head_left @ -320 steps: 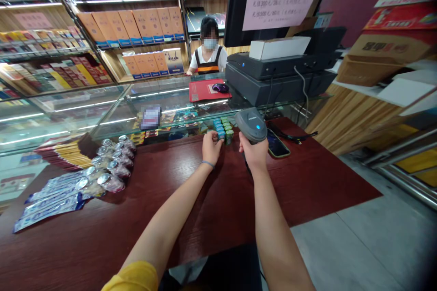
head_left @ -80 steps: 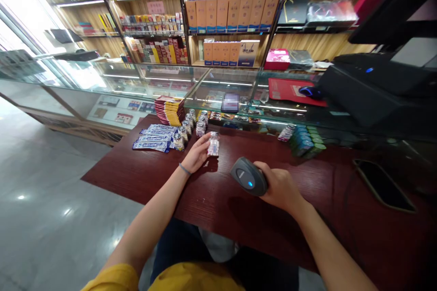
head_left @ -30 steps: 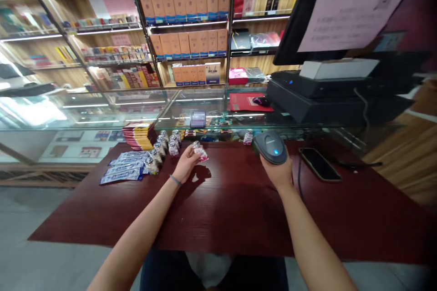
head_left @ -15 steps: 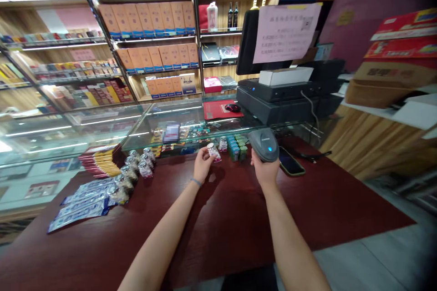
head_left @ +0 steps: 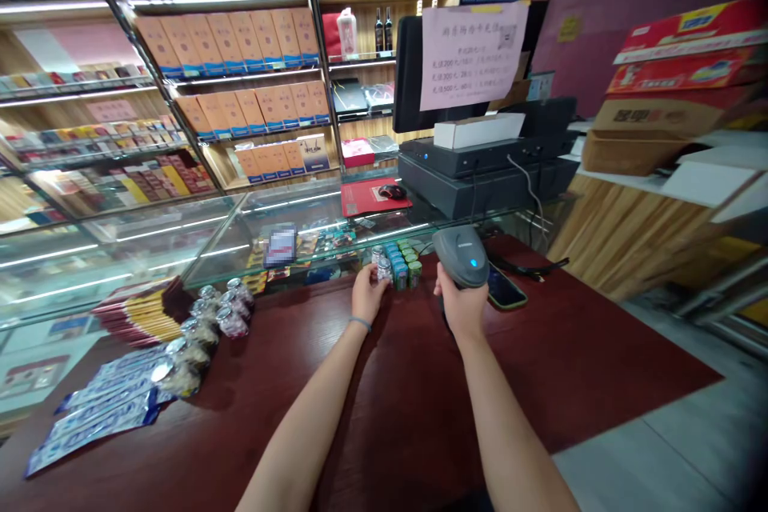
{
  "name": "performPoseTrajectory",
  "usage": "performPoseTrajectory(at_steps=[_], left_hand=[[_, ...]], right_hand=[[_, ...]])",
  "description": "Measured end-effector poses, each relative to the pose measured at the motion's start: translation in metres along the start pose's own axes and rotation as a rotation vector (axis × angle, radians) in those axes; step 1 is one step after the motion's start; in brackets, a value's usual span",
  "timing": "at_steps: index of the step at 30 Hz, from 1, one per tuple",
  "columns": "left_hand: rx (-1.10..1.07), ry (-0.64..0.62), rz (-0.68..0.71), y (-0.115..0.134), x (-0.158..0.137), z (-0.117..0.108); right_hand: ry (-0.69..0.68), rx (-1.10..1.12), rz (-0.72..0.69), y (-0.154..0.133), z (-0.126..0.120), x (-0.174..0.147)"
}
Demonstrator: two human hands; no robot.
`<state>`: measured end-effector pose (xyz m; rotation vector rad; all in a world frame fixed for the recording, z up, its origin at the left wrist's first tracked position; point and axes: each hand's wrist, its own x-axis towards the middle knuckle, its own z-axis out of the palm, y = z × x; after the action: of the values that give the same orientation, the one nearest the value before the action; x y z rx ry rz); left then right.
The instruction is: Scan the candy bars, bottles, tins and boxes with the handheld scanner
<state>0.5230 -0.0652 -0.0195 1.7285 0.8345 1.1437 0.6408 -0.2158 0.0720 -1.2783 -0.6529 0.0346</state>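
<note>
My left hand is closed on a small silver-lidded jar, which stands upright on the dark red counter. Just behind it is a second jar of the same kind. Rows of small blue and green containers adjoin them on the right. In my right hand I grip a grey barcode scanner with a lit blue light, its handle mostly hidden by my fingers. A phone lies on the counter to the right of the scanner.
At the left stand several more lidded jars, beside blue-white packets and a stack of red-and-yellow packs. A glass display case borders the counter's far side. Beyond are a mouse and a monitor.
My left hand has brought its jar upright to the counter, in front of the other jar and against the blue and green containers. The scanner stays in my right hand. The view has shifted right.
</note>
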Motion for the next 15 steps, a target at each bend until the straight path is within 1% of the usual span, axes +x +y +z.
performPoseTrajectory(at_steps=[4, 8, 15], left_hand=[[0.036, 0.022, -0.003, -0.0049, 0.0016, 0.0020], [0.007, 0.025, -0.020, -0.0040, 0.0027, 0.0027], [0.001, 0.034, -0.069, -0.0005, 0.0043, 0.0033]], right_hand=[[-0.012, 0.029, 0.005, -0.0026, -0.0011, 0.0014], [-0.003, 0.061, 0.011, -0.0045, -0.0011, 0.0003], [-0.004, 0.019, -0.012, -0.0086, 0.0002, -0.0021]])
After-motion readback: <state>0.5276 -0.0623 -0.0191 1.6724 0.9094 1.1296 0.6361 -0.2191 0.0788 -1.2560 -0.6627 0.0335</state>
